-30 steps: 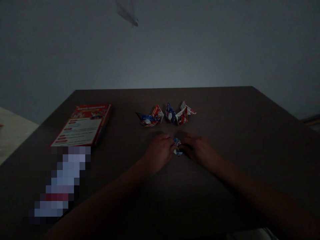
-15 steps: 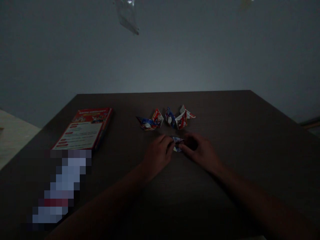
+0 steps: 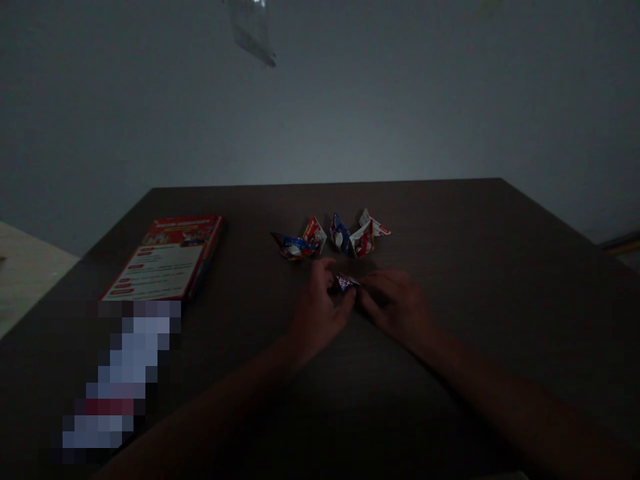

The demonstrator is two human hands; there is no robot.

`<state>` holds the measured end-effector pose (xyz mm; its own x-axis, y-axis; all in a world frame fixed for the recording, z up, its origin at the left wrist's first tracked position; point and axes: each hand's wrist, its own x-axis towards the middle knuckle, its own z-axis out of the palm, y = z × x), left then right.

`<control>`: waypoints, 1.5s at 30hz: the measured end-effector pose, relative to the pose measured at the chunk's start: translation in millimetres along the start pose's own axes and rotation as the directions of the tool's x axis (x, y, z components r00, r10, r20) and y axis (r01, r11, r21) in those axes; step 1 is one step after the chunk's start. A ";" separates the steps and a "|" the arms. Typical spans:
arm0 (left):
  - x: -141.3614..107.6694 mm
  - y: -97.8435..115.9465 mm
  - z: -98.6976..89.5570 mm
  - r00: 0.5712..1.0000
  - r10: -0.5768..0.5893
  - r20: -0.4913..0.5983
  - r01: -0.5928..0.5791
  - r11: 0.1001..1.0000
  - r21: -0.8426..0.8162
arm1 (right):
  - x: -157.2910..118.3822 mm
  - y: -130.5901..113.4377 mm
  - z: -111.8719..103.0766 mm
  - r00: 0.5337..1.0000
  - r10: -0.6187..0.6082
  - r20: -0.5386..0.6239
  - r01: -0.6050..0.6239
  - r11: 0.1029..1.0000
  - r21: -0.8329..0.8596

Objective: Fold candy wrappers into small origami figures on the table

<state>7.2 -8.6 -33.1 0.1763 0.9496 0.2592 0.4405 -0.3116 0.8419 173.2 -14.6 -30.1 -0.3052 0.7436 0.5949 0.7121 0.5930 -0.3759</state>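
Between my two hands, over the middle of the dark table, is a small folded piece of printed paper (image 3: 346,282) with a purple and white pattern. My left hand (image 3: 324,308) pinches it from the left, thumb in front. From the right, my right hand (image 3: 395,300) grips its edge between thumb and fingers. Just beyond my hands stand folded paper shapes with pointed ends: a blue and red one (image 3: 300,245) on the left and a blue, red and white one (image 3: 354,240) on the right, with a white flap behind it.
A red and white printed book or stack (image 3: 160,260) lies on the table (image 3: 240,293) at the left. A blurred-out pale strip (image 3: 130,360) is in front of it. A clear plastic piece (image 3: 253,37) hangs on the grey wall (image 3: 400,100) behind.
The paper between my hands has been turned and now shows a patterned pointed face. My left hand has opened its index finger upward and shifted its thumb; my right fingers have closed in.
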 end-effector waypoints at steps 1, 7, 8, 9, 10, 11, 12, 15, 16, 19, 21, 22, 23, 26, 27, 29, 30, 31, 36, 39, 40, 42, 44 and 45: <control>0.3 0.4 -1.9 1.000 0.020 -0.010 -0.019 0.996 0.086 | -0.2 0.1 -1.2 1.000 -0.030 0.006 0.031 0.999 -0.033; 1.0 -1.4 -13.3 0.953 0.228 0.198 -0.295 0.845 0.445 | -2.0 0.5 -5.6 0.976 -0.135 0.172 0.167 0.969 -0.184; 0.7 -2.7 -14.3 0.944 0.233 0.235 -0.320 0.822 0.470 | -2.4 1.2 -5.2 0.969 -0.139 0.206 0.179 0.966 -0.189; 0.4 -4.0 -15.0 0.933 0.230 0.277 -0.343 0.802 0.489 | -2.8 2.0 -4.6 0.961 -0.139 0.238 0.187 0.963 -0.192; 0.2 -5.1 -15.6 0.922 0.228 0.312 -0.365 0.782 0.506 | -3.2 3.0 -3.8 0.953 -0.134 0.270 0.191 0.962 -0.196; -0.1 -5.9 -16.0 0.912 0.227 0.340 -0.384 0.762 0.521 | -3.7 4.0 -2.9 0.946 -0.127 0.298 0.192 0.961 -0.199; -0.2 -6.4 -16.4 0.903 0.230 0.363 -0.403 0.743 0.534 | -4.1 4.9 -2.2 0.940 -0.119 0.318 0.190 0.961 -0.203; -0.6 -5.6 -17.1 0.884 0.245 0.397 -0.447 0.691 0.569 | -5.2 7.2 -0.9 0.930 -0.110 0.351 0.191 0.960 -0.204; -0.8 -4.7 -17.0 0.881 0.245 0.404 -0.454 0.676 0.581 | -5.4 7.8 -0.6 0.926 -0.113 0.360 0.196 0.960 -0.203; -1.3 -2.2 -15.2 0.881 0.231 0.413 -0.458 0.637 0.620 | -4.9 9.3 0.6 0.917 -0.123 0.381 0.213 0.955 -0.205; -1.3 -1.7 -12.8 0.882 0.221 0.415 -0.456 0.621 0.637 | -3.9 10.3 2.3 0.917 -0.134 0.377 0.222 0.954 -0.202; -1.2 -2.0 -11.5 0.884 0.217 0.414 -0.453 0.619 0.642 | -3.2 10.8 3.3 0.914 -0.132 0.384 0.219 0.957 -0.192; -0.8 -2.5 -10.2 0.886 0.211 0.413 -0.448 0.621 0.644 | -2.5 11.4 4.3 0.913 -0.128 0.387 0.212 0.960 -0.182; 1.4 -4.6 -7.3 0.896 0.184 0.404 -0.419 0.649 0.635 | -0.8 13.1 7.1 0.916 -0.100 0.390 0.165 0.976 -0.139; 2.3 -5.2 -6.9 0.899 0.176 0.400 -0.409 0.661 0.629 | -0.4 13.5 7.8 0.917 -0.090 0.388 0.148 0.981 -0.123; 4.1 -6.4 -6.5 0.902 0.173 0.396 -0.401 0.678 0.616 | 0.4 14.2 8.9 0.916 -0.071 0.394 0.117 0.989 -0.093; 4.9 -7.0 -6.5 0.900 0.178 0.399 -0.404 0.682 0.609 | 0.8 14.3 9.3 0.914 -0.063 0.400 0.104 0.991 -0.081; 5.5 -7.7 -6.5 0.896 0.185 0.403 -0.412 0.684 0.602 | 1.2 14.4 9.6 0.912 -0.057 0.406 0.093 0.993 -0.070; 7.5 -11.2 -6.1 0.890 0.191 0.415 -0.423 0.685 0.593 | 2.3 13.6 10.7 0.909 -0.034 0.415 0.064 0.996 -0.058; 8.3 -11.1 -6.8 0.886 0.187 0.424 -0.424 0.696 0.579 | 2.4 12.8 10.8 0.907 -0.030 0.421 0.060 0.996 -0.059; 8.7 -10.6 -7.3 0.885 0.184 0.428 -0.423 0.702 0.573 | 2.5 12.5 10.6 0.908 -0.032 0.418 0.062 0.997 -0.056; 9.6 -9.6 -8.3 0.884 0.178 0.433 -0.418 0.716 0.559 | 2.8 12.1 10.4 0.909 -0.036 0.415 0.065 0.996 -0.056; 10.9 -9.1 -9.1 0.882 0.179 0.437 -0.417 0.728 0.544 | 3.2 12.0 10.5 0.910 -0.034 0.413 0.068 0.995 -0.067; 11.4 -9.2 -9.3 0.880 0.183 0.438 -0.419 0.731 0.538 | 3.3 12.1 10.7 0.911 -0.032 0.411 0.067 0.995 -0.073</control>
<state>-3.0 5.4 -33.5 0.6212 0.7640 0.1745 0.7218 -0.6445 0.2522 174.0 -1.7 -40.2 -0.5605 0.7856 0.2622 0.7340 0.6178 -0.2822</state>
